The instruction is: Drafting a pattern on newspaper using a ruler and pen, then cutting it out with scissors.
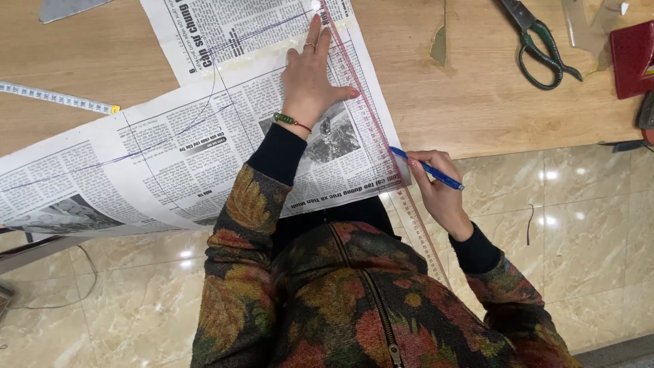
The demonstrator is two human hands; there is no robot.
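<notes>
1. Two hands work over a newspaper sheet (170,153) on a wooden table (463,102).
2. Left hand (312,85) lies flat, fingers spread, pressing a long clear ruler (378,133) onto the paper.
3. Right hand (439,187) is closed around a blue pen (426,167), its tip at the ruler's edge.
4. Green-handled scissors (541,48) lie well apart; a tape measure (58,99) lies left.

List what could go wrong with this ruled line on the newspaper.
1. The long clear ruler juts well past the table edge, and the left hand pins only its far part; it may pivot as the blue pen in the right hand pushes on it.
2. The newspaper overhangs the table there, so the pen tip has weak backing and may tear the sheet.
</notes>
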